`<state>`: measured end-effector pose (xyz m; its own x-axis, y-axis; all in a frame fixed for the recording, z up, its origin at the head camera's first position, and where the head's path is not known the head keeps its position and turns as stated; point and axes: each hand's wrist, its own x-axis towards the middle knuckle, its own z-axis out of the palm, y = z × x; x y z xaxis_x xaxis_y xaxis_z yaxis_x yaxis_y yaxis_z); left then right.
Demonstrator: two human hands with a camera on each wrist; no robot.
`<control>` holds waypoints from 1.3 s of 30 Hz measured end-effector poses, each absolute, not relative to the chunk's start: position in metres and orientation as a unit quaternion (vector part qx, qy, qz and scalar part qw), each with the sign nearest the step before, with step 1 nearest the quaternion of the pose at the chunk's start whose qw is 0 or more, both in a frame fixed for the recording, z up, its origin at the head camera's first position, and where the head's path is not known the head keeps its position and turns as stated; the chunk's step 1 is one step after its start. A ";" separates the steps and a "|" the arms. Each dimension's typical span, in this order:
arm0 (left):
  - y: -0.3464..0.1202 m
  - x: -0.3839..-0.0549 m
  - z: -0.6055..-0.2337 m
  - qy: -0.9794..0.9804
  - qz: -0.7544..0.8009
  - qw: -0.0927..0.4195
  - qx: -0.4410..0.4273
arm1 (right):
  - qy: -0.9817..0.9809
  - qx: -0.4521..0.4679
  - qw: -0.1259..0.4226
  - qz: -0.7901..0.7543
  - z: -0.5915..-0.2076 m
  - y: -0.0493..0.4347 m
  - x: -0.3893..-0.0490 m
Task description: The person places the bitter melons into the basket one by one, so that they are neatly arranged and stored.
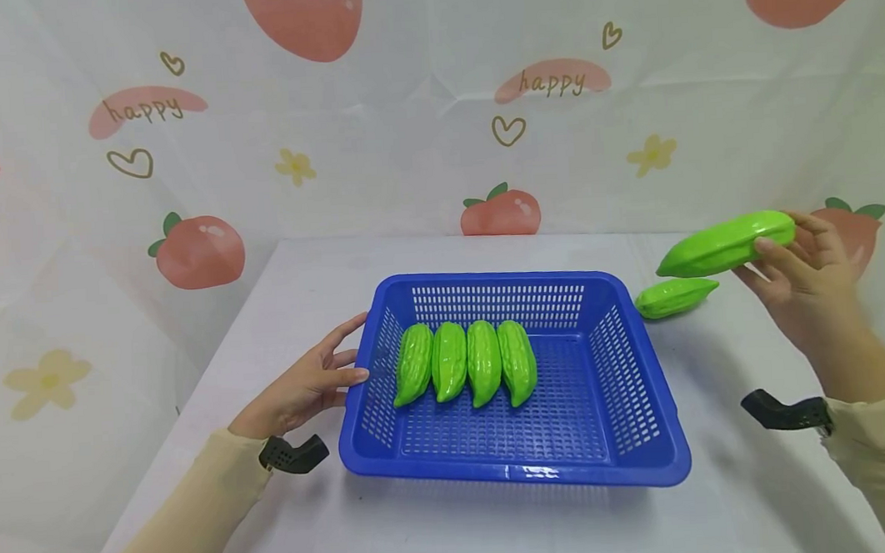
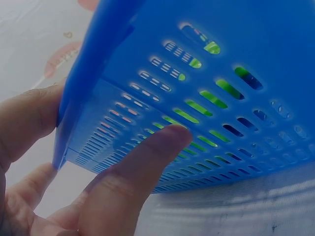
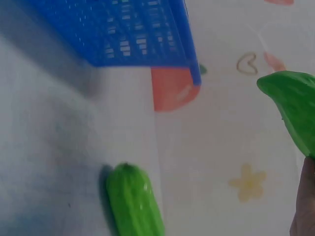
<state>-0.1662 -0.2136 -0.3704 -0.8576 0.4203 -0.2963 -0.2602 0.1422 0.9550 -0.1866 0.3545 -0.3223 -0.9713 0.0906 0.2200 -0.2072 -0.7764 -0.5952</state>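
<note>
A blue plastic basket (image 1: 517, 480) stands on the white table. Inside its left half, several green bitter melons (image 1: 484, 362) lie side by side. My left hand (image 1: 305, 384) rests against the basket's left side; in the left wrist view its thumb (image 2: 147, 162) presses the slotted outer wall while other fingers reach the rim. At the right, my right hand (image 1: 811, 278) holds a larger, smoother bitter melon (image 1: 726, 243) up above the table, gripping its right end between thumb and fingers. Only part of this melon (image 3: 295, 103) shows in the right wrist view.
Another bitter melon (image 1: 675, 297) lies on the table (image 1: 695, 514) just right of the basket, below the held one. A white curtain (image 1: 391, 145) printed with peaches, hearts and flowers hangs behind the table. Both wrists carry a black camera mount (image 1: 294, 455).
</note>
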 end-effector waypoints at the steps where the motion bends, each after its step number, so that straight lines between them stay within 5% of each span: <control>1: -0.214 -0.166 -0.370 0.709 0.653 0.260 0.056 | -0.320 0.094 0.069 0.940 -0.321 0.351 -0.186; 39: -0.212 -0.164 -0.369 0.716 0.649 0.254 0.042 | -0.602 0.259 -0.132 0.743 -0.337 0.262 -0.188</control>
<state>-0.1644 -0.2116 -0.3686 -0.8677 0.3894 -0.3089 -0.2695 0.1538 0.9507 -0.1877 0.2622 -0.3366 -0.8308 -0.5083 0.2267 -0.1165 -0.2394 -0.9639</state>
